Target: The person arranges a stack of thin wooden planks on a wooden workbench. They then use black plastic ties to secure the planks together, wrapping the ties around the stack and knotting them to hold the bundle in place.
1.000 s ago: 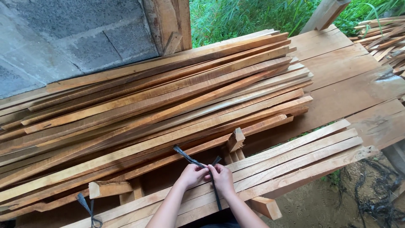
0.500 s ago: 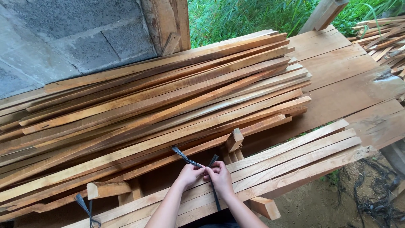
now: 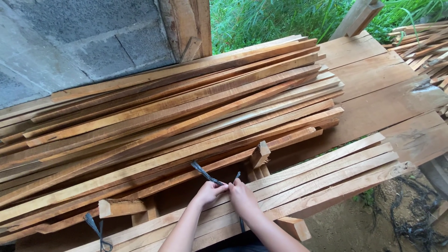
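Observation:
My left hand and my right hand meet over a bundle of pale wooden slats lying across the near side. Both pinch a dark strap that wraps around the bundle; one end sticks up to the left of my left hand, and a stretch of the strap runs down the bundle's near face below my right hand. A second dark strap is tied around the same bundle further left.
A large heap of long reddish wooden slats lies behind the bundle on a plank platform. Short wooden blocks stand between them. A grey block wall, a wooden post and grass lie beyond. More slats lie at far right.
Both hands stay at the same spot on the strap; the fingers shift slightly and the free end moves a little. The view barely moves.

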